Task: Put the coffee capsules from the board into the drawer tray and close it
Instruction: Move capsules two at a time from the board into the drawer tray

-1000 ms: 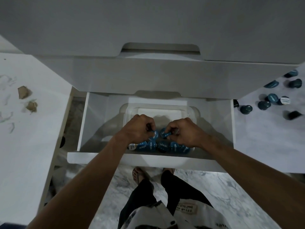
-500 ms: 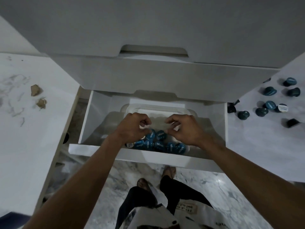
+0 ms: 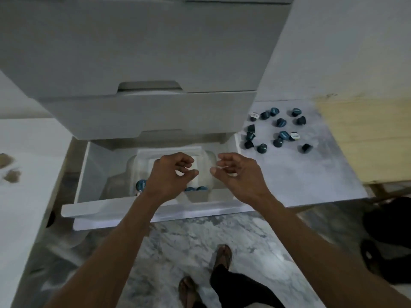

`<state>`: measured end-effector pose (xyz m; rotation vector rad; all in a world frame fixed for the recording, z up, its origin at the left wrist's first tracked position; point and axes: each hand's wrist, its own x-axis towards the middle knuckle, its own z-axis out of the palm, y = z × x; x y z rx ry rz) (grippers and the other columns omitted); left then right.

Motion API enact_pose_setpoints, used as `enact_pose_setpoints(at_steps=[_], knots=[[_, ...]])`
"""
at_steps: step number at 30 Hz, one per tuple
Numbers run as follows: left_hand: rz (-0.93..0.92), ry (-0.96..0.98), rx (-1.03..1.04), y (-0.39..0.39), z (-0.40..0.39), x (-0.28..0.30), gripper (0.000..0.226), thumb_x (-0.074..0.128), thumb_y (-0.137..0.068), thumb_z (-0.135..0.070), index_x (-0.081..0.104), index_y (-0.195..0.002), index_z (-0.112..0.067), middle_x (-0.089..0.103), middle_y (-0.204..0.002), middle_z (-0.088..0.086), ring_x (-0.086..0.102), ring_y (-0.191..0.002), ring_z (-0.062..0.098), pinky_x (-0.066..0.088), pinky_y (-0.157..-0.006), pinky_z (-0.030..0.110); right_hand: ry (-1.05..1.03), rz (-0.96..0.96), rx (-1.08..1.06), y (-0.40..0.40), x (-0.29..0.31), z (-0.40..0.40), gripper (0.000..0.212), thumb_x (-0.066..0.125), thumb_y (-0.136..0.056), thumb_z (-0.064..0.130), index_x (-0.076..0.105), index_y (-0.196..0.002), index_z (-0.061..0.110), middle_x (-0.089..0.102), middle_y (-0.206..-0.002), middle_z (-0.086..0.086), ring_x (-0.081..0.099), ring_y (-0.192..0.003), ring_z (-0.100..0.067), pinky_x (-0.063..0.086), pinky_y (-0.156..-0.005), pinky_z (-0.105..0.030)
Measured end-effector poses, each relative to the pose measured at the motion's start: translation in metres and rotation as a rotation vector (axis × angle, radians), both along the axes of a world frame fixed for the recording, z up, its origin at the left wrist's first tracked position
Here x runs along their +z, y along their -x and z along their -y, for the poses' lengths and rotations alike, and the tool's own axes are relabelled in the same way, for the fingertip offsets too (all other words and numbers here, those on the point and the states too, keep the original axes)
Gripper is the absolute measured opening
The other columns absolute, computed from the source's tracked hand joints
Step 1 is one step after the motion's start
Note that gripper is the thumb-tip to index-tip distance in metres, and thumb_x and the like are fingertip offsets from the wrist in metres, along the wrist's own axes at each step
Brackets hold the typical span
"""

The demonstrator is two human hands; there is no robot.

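The white bottom drawer (image 3: 155, 213) is pulled out. Inside it stands a clear plastic tray (image 3: 133, 165) with blue coffee capsules (image 3: 141, 185) at its near end, partly hidden by my wrists. My left hand (image 3: 171, 174) hovers over the tray with loosely curled fingers and holds nothing. My right hand (image 3: 238, 172) is beside it, above the tray's right edge, fingers relaxed and empty. Several more blue capsules (image 3: 280, 122) lie scattered on the pale marbled board (image 3: 311, 174) to the right of the drawer.
Closed white drawer fronts (image 3: 142, 112) overhang the open drawer from above. A white surface (image 3: 26, 165) with brown scraps lies at the left. A wooden panel (image 3: 367, 138) borders the board on the right. Dark sandals (image 3: 387, 241) and my feet are on the marble floor.
Both hands have let go of the capsules, lifted out of the tray and moved apart. The view has swung right, so more of the board and its capsules shows.
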<state>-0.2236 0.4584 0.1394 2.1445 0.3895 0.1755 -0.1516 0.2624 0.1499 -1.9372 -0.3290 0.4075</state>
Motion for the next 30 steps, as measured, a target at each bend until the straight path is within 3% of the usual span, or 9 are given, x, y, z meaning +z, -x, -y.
enact_pose_setpoints(at_steps=[4, 9, 12, 15, 20, 25, 28, 30], knots=[[0.069, 0.017, -0.094, -0.024, 0.06, 0.02, 0.022, 0.081, -0.077, -0.024, 0.071, -0.095, -0.017, 0.071, -0.087, -0.009, 0.066, -0.076, -0.001, 0.047, -0.066, 0.005, 0.003, 0.027, -0.112, -0.006, 0.012, 0.065, 0.042, 0.08, -0.078, 0.035, 0.068, -0.114, 0.02, 0.072, -0.096, 0.008, 0.069, -0.082, -0.005, 0.057, -0.079, -0.024], [0.094, 0.025, -0.198, -0.075, 0.146, 0.034, 0.021, 0.08, -0.077, -0.024, 0.071, -0.096, -0.02, 0.071, -0.088, -0.01, 0.065, -0.076, -0.001, 0.046, -0.066, 0.004, 0.042, -0.01, -0.239, -0.033, 0.005, 0.171, 0.039, 0.079, -0.077, 0.043, 0.07, -0.11, 0.025, 0.073, -0.093, 0.008, 0.07, -0.081, -0.008, 0.061, -0.075, -0.042], [0.068, 0.016, -0.198, -0.11, 0.2, 0.024, 0.022, 0.08, -0.078, -0.022, 0.071, -0.097, -0.018, 0.071, -0.089, -0.008, 0.065, -0.075, 0.0, 0.047, -0.067, 0.005, 0.09, -0.029, -0.282, -0.058, -0.006, 0.236, 0.035, 0.078, -0.079, 0.04, 0.07, -0.11, 0.024, 0.073, -0.091, 0.009, 0.07, -0.077, -0.006, 0.061, -0.074, -0.04], [0.005, 0.0, -0.173, -0.139, 0.253, -0.001, 0.022, 0.079, -0.078, -0.021, 0.07, -0.098, -0.015, 0.07, -0.09, -0.003, 0.065, -0.074, 0.003, 0.047, -0.067, 0.006, 0.161, -0.023, -0.294, -0.09, -0.018, 0.295, 0.033, 0.077, -0.081, 0.037, 0.07, -0.11, 0.023, 0.073, -0.092, 0.008, 0.07, -0.077, -0.003, 0.058, -0.07, -0.027], [-0.151, -0.069, -0.061, -0.163, 0.312, -0.033, 0.023, 0.077, -0.08, -0.025, 0.069, -0.1, -0.017, 0.069, -0.09, -0.003, 0.066, -0.075, 0.007, 0.056, -0.076, 0.028, 0.244, -0.049, -0.244, -0.139, -0.037, 0.359, 0.031, 0.076, -0.082, 0.036, 0.069, -0.109, 0.022, 0.073, -0.091, 0.008, 0.069, -0.077, -0.001, 0.058, -0.072, -0.029], [-0.225, -0.128, 0.059, -0.191, 0.327, -0.054, 0.024, 0.074, -0.082, -0.024, 0.066, -0.104, -0.017, 0.068, -0.095, -0.003, 0.066, -0.076, 0.012, 0.057, -0.077, 0.035, 0.301, -0.041, -0.178, -0.187, -0.057, 0.361, 0.03, 0.075, -0.083, 0.034, 0.067, -0.11, 0.023, 0.071, -0.094, 0.008, 0.064, -0.073, 0.006, 0.046, -0.055, -0.006], [-0.26, -0.137, 0.117, -0.222, 0.323, -0.071, 0.03, 0.071, -0.085, -0.024, 0.062, -0.112, -0.017, 0.067, -0.104, -0.001, 0.066, -0.08, 0.015, 0.056, -0.08, 0.038, 0.296, -0.054, -0.148, -0.212, -0.078, 0.347, 0.032, 0.075, -0.084, 0.028, 0.065, -0.113, 0.02, 0.07, -0.1, 0.002, 0.066, -0.075, -0.003, 0.047, -0.055, -0.007], [-0.28, -0.162, 0.136, -0.243, 0.319, -0.082, 0.036, 0.069, -0.086, -0.024, 0.058, -0.119, -0.014, 0.066, -0.114, 0.004, 0.067, -0.09, 0.021, 0.055, -0.084, 0.041, 0.348, 0.023, -0.081, -0.227, -0.091, 0.337, 0.034, 0.074, -0.085, 0.027, 0.064, -0.117, 0.021, 0.069, -0.109, 0.001, 0.066, -0.084, -0.01, 0.051, -0.063, -0.015]])
